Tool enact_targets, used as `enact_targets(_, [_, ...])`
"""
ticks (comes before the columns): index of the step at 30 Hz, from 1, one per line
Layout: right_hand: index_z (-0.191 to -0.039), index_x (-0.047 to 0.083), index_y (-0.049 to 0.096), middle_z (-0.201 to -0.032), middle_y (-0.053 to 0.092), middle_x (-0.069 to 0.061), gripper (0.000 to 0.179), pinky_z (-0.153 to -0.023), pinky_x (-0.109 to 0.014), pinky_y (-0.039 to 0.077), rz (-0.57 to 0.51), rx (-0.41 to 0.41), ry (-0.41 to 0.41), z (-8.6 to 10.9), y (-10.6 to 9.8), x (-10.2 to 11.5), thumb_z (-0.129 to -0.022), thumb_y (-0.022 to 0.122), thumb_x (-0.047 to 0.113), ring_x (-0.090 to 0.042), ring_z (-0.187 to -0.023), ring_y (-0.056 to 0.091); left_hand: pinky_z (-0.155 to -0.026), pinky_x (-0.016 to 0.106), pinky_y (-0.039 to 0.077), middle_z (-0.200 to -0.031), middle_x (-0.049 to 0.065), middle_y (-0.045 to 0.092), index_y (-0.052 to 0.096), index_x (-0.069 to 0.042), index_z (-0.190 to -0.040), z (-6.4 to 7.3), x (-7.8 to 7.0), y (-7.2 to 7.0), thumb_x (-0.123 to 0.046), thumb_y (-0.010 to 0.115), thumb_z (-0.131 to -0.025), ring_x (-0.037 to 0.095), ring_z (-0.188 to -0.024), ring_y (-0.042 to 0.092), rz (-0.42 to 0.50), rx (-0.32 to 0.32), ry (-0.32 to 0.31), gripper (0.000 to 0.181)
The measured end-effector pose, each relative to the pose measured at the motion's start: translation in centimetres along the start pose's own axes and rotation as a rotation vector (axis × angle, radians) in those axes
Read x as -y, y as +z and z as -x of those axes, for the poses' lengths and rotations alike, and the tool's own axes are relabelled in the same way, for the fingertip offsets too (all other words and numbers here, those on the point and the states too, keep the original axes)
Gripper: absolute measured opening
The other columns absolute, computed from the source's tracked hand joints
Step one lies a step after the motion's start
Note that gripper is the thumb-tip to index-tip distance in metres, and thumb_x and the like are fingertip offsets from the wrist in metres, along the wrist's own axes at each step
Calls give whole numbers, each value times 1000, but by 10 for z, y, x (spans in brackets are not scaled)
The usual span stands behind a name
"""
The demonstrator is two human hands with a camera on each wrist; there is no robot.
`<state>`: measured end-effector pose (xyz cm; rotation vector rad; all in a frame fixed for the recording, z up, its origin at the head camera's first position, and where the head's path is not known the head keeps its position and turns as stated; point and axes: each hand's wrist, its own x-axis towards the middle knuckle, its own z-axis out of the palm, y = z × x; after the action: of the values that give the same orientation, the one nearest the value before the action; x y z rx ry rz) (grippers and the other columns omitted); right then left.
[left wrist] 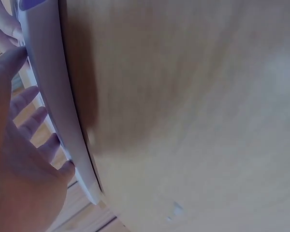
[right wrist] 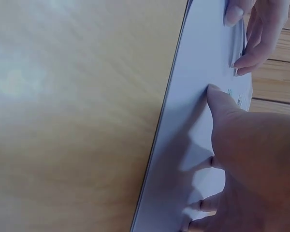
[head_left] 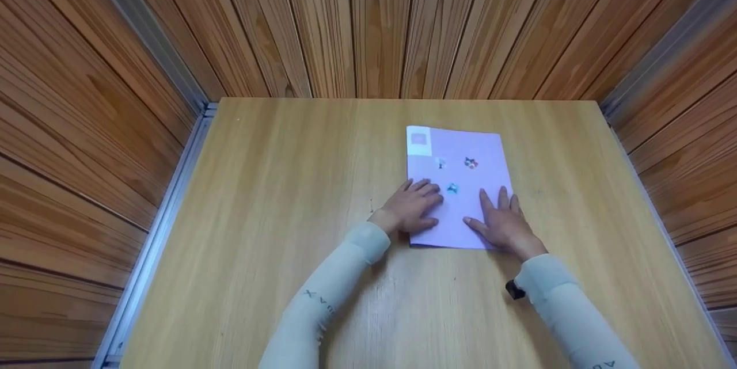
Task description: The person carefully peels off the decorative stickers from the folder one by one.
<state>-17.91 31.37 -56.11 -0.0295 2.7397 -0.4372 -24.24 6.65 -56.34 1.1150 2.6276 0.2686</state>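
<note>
A thin lilac booklet point(head_left: 460, 147) lies on the wooden table, with a few small picture stickers on its cover and a white patch at its far left corner. On its left side my left hand point(head_left: 411, 208) rests with fingers spread, fingertips on the cover. My right hand point(head_left: 504, 222) presses on the near right part, fingers spread and thumb pointing inward. In the left wrist view the fingertips of the left hand point(left wrist: 29, 154) touch the booklet point(left wrist: 58, 96). Seen from the right wrist, the right hand's thumb point(right wrist: 224, 104) rests on the cover point(right wrist: 203, 63).
The table point(head_left: 288, 173) stretches out around the booklet. Wood-plank walls point(head_left: 374, 23) stand at the back and both sides, with a metal rail point(head_left: 149, 242) along the left edge. A small black object point(head_left: 515, 289) sits at the right cuff.
</note>
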Motion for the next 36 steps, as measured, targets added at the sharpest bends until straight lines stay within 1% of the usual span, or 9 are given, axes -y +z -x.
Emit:
enact_targets(2, [-164, 7, 12, -164, -9, -37, 88, -110, -78, 14, 3, -5, -11, 0, 1, 2, -103, 47, 60, -65, -145, -6, -127, 51, 8, -167, -4, 31, 46, -26, -154, 3, 4, 0, -49, 54, -103, 22, -158, 15, 2, -7, -4, 56])
enact_targets(7, [-165, 11, 13, -167, -9, -30, 85, -112, -75, 16, -12, -1, -52, -3, 3, 10, -103, 50, 56, -59, -149, -7, -127, 51, 7, -167, -2, 30, 44, -24, -155, 14, 18, 1, -49, 54, -103, 22, -158, 15, 22, -20, -25, 58])
enact_targets(12, [-164, 10, 18, -168, -4, -30, 82, -115, -73, 16, 7, -8, -114, -10, 4, 16, -104, 51, 53, -58, -150, -4, -127, 51, 6, -167, -2, 31, 45, -24, -155, 23, 32, 0, -49, 55, -103, 21, -158, 15, 44, -26, -41, 58])
enact_targets(16, [-164, 9, 20, -168, -1, -29, 79, -116, -71, 16, 11, -12, -155, -12, 5, 20, -105, 51, 51, -57, -150, -1, -127, 50, 5, -167, -1, 30, 44, -23, -156, 29, 41, -3, -48, 55, -103, 20, -158, 14, 65, -26, -61, 59])
enact_targets(19, [-164, 11, 20, -169, 0, -27, 78, -117, -70, 16, 6, -7, -168, -12, 5, 23, -105, 51, 52, -55, -151, -1, -127, 49, 3, -168, -2, 29, 42, -24, -157, 34, 44, -3, -47, 55, -104, 19, -158, 13, 92, -22, -73, 59])
enact_targets(25, [-164, 13, 20, -170, -1, -24, 79, -118, -69, 14, -4, -1, -169, -13, 4, 30, -104, 52, 52, -52, -153, -2, -127, 50, 3, -168, -2, 29, 43, -23, -156, 41, 49, -4, -46, 56, -103, 20, -158, 14, 127, -34, -89, 60])
enact_targets(31, [-165, 15, 19, -170, -2, -22, 79, -119, -68, 14, -1, 4, -171, -16, 4, 33, -104, 52, 53, -49, -154, -3, -127, 49, 3, -168, -2, 28, 43, -23, -156, 44, 55, -7, -46, 57, -103, 18, -158, 15, 153, -37, -106, 60])
enact_targets(36, [-164, 14, 21, -171, 0, -21, 78, -120, -66, 14, -17, -7, -217, -18, 6, 34, -104, 54, 50, -47, -155, -1, -127, 49, 5, -166, -3, 31, 45, -24, -155, 47, 62, -9, -46, 58, -103, 18, -157, 18, 155, -42, -133, 58])
